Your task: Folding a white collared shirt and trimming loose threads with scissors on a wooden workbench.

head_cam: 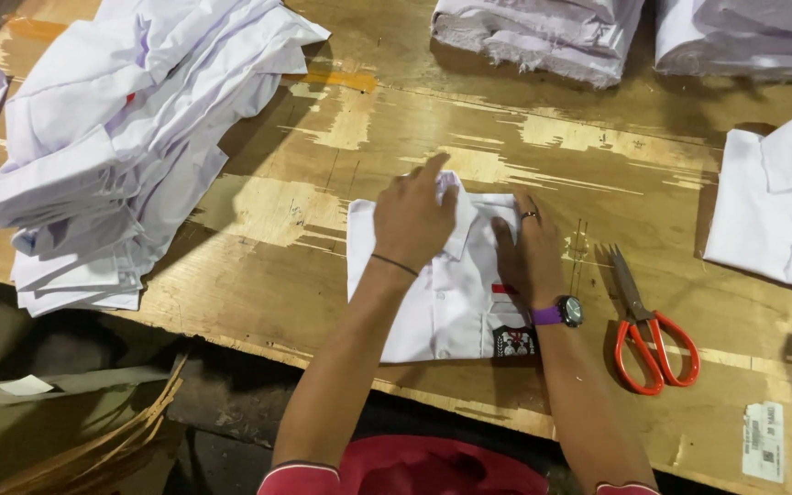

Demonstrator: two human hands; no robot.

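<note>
White folded shirt [442,293] lies lengthwise, collar pointing away from the person. Both hands press flat on it — left hand [414,220] at the collar, right hand [529,252] beside it, fingers spread, gripping nothing.

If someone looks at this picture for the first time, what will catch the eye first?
Probably the two hands pressing on a folded white shirt at the table's near edge: left hand at the collar, right hand beside it. Next, the orange-handled scissors just right, and the big pile of white shirts far left.

Bright overhead light glares off the worn wooden table [543,147]; edges darken, focus stays fairly sharp.
</note>
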